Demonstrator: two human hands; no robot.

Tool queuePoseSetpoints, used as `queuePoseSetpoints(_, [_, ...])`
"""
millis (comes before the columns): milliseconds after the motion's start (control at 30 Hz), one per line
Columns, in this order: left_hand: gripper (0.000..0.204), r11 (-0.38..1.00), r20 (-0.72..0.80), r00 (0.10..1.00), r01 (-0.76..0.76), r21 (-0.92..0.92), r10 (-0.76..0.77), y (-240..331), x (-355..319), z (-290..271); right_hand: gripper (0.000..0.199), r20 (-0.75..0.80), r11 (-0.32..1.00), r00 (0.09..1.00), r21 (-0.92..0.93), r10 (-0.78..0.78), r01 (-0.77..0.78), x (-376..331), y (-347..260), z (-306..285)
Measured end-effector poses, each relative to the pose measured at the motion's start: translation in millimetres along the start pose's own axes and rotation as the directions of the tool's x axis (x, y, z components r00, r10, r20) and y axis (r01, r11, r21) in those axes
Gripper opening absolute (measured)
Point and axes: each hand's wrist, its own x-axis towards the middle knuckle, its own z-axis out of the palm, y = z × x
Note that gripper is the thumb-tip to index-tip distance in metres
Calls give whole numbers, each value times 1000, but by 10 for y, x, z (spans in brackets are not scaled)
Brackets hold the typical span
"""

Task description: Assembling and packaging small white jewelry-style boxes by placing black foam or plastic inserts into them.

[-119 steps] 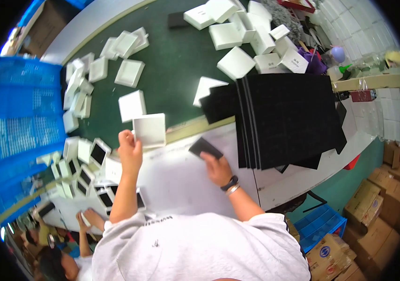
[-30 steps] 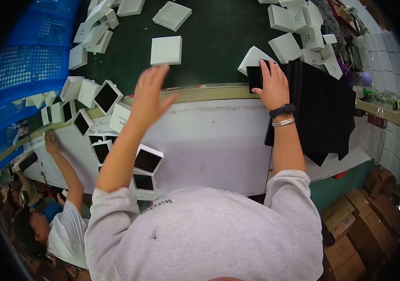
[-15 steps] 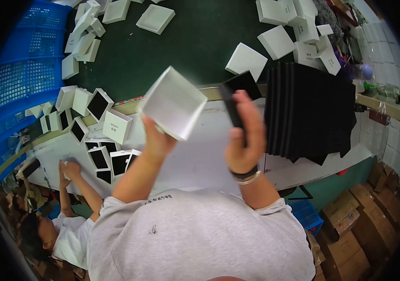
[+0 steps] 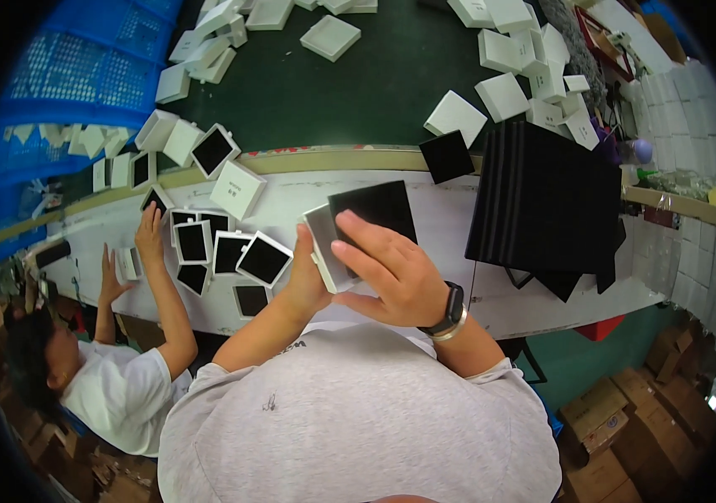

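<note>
My left hand point(image 4: 306, 278) grips the side of an open white box point(image 4: 323, 251), held tilted above the white worktop in front of me. A thin black square pad point(image 4: 385, 208) is in my right hand point(image 4: 398, 281), fingers lying over its face and thumb near the box's lower edge. The pad stands at the box's open side, partly over it; how far it reaches in is hidden by my fingers. To the right is a tall stack of similar black pads point(image 4: 547, 201). One loose black pad point(image 4: 448, 157) leans near a closed-looking white box point(image 4: 455, 119).
White boxes with black inserts point(image 4: 267, 258) lie on the left of the worktop point(image 4: 450, 222). A co-worker point(image 4: 127, 381) reaches in there with both hands. More white boxes point(image 4: 330, 38) sit on the dark green surface beyond a raised edge. Blue crates point(image 4: 81, 63) stand far left; cardboard boxes point(image 4: 618, 427) lie lower right.
My right hand has brought the black pad leftward to the box. The box has turned and come lower. The co-worker's right hand has reached toward the filled boxes.
</note>
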Motion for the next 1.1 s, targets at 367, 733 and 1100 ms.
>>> queuePoseSetpoints(367, [106,975,220,974,-104,195,60,-111,-569,58,38,-436,898,869,-245,233,-364,-208,-721,-15])
queuePoseSetpoints(733, [105,811,375,898,-391,435,232,-359,-957,-138,39,-264,919,898,-86,351,-384,-263,-1300,69])
queuePoseSetpoints(1100, [115,813,484,835,-460,357,260,-207,-1264,109,45,-181,922,977,-348,113,-171,-582,-1577,221])
